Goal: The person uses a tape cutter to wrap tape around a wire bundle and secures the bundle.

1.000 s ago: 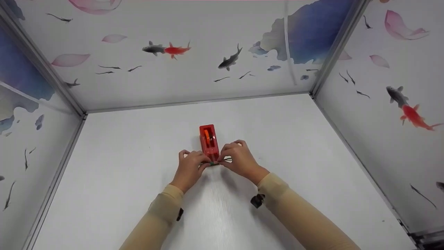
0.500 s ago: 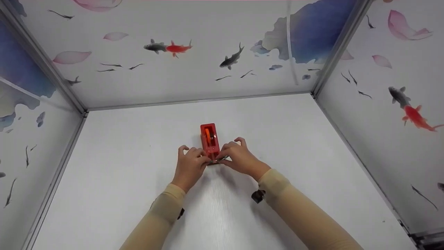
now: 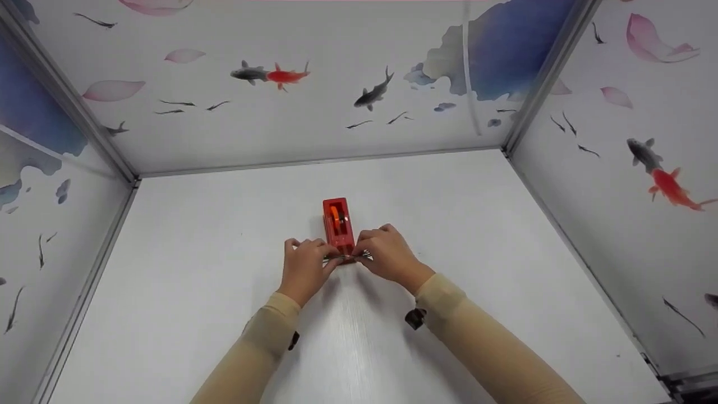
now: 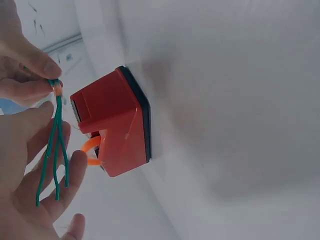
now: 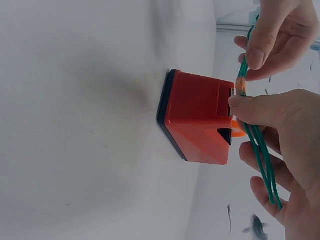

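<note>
A bundle of thin green wires (image 4: 56,145) has a clear or orange-tinted band of tape (image 5: 241,86) around its middle. My left hand (image 3: 304,268) pinches the bundle on one side of the band. On the other side my right hand (image 3: 388,255) holds it between thumb and fingers, the thumb lying close to the tape. Loose wire ends fan out past both hands. Just beyond the fingertips stands a red tape dispenser (image 3: 338,229) with a black base and an orange roll core (image 3: 335,216). Its toothed cutter (image 4: 75,111) faces the hands.
A white tabletop (image 3: 224,224) lies under everything. Walls with printed fish and petals enclose it at the back (image 3: 314,132) and on both sides, joined by metal frame strips (image 3: 538,78). A small black device (image 3: 415,318) sits at the right wrist.
Both hands stay at the dispenser's near end. Their fingers and the wire bundle shift slightly, with wire ends showing more on the left now. The dispenser stays put on the table.
</note>
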A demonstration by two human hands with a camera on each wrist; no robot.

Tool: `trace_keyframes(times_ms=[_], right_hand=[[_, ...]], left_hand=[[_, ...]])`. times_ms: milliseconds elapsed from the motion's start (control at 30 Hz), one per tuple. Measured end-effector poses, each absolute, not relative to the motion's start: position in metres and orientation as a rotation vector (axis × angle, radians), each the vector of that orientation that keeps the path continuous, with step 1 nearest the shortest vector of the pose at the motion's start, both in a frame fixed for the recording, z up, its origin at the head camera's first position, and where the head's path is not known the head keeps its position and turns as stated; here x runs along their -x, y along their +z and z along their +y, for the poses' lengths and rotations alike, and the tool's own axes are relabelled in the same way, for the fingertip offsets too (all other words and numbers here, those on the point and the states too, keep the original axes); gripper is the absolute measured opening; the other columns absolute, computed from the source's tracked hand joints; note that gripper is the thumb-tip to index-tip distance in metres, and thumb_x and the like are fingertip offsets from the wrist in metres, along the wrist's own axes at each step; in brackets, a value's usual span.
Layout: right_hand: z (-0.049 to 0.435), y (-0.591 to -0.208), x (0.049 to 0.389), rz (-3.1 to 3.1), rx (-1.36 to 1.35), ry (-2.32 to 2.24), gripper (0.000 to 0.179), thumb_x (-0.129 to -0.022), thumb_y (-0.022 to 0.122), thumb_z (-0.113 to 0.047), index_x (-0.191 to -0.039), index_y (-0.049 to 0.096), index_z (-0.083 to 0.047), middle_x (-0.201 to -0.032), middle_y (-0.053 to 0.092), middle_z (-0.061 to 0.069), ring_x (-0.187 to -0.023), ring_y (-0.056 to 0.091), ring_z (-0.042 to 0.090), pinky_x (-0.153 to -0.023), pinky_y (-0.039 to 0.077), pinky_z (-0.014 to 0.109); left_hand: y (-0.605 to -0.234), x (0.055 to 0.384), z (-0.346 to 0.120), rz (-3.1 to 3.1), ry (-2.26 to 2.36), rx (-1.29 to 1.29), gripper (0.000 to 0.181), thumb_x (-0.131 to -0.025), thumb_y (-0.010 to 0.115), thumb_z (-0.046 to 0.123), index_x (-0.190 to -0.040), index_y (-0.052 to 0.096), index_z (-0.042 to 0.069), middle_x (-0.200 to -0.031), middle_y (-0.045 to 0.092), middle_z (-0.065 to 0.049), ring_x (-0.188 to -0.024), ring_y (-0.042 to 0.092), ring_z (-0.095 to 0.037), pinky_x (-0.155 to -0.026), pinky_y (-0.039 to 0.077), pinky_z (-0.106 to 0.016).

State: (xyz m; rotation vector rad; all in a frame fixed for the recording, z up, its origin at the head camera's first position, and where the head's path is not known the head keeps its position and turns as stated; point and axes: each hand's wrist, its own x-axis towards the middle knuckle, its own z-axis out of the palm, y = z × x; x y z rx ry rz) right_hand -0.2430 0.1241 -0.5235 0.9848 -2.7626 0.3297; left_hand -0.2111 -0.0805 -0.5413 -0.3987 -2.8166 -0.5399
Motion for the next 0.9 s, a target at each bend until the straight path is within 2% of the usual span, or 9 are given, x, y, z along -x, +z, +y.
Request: trace_keyframes(times_ms=[167,333,433,500,667,900], right_hand=[[0.122,-0.523,0.240,-2.737,-0.920,0.292,0.007,-0.086,0.086,-0.023,-0.093,0.085,-0.026,-0.089,0.078,-0.008,-0.084,0.071,0.008,-0.109,0.036,0.055],[0.121,-0.525,0.241,-2.829,-0.840,0.387,0.010,-0.087,0.085,-0.029,-0.097,0.085,-0.026,-0.089,0.079,-0.009,-0.079,0.071,0.007,-0.112,0.030,0.059],[0.120,-0.528,0.244,-2.915,-0.752,0.591,0.012,-0.091,0.081,-0.032,-0.100,0.084,-0.025,-0.090,0.079,-0.010,-0.079,0.069,0.009,-0.109,0.033,0.056],[0.119,-0.530,0.245,-2.962,-0.667,0.790,0.014,-0.093,0.079,-0.034,-0.101,0.083,-0.023,-0.091,0.079,-0.010,-0.081,0.068,0.011,-0.105,0.041,0.051],[0.115,-0.537,0.247,-3.024,-0.397,1.281,0.025,-0.094,0.076,-0.042,-0.102,0.082,-0.020,-0.096,0.079,-0.007,-0.092,0.067,0.012,-0.082,0.056,0.037],[0.109,-0.545,0.247,-2.980,-0.055,1.719,0.030,-0.095,0.074,-0.042,-0.103,0.081,-0.014,-0.102,0.077,-0.002,-0.093,0.063,0.014,-0.083,0.054,0.032]], left_hand=[[-0.541,0.212,-0.080,-2.901,-0.595,0.361,0.018,-0.091,0.079,0.038,-0.103,0.084,0.026,-0.089,0.078,0.003,-0.087,0.068,-0.019,-0.105,0.037,-0.059],[-0.542,0.210,-0.078,-2.871,-0.640,0.327,0.016,-0.092,0.079,0.035,-0.104,0.084,0.026,-0.093,0.080,0.004,-0.090,0.067,-0.019,-0.106,0.036,-0.058],[-0.542,0.210,-0.078,-2.835,-0.683,0.289,0.017,-0.091,0.080,0.033,-0.106,0.084,0.026,-0.092,0.079,0.005,-0.089,0.066,-0.017,-0.107,0.036,-0.056],[-0.544,0.210,-0.079,-2.808,-0.752,0.258,0.018,-0.090,0.081,0.031,-0.107,0.083,0.025,-0.092,0.078,0.006,-0.089,0.065,-0.016,-0.107,0.035,-0.056],[-0.551,0.207,-0.080,-2.727,-1.010,0.171,0.017,-0.089,0.082,0.026,-0.106,0.083,0.021,-0.094,0.079,0.005,-0.086,0.066,-0.014,-0.105,0.034,-0.054],[-0.560,0.206,-0.081,-2.669,-1.284,0.065,0.019,-0.088,0.083,0.025,-0.106,0.082,0.021,-0.098,0.080,0.006,-0.093,0.071,-0.016,-0.106,0.033,-0.054]])
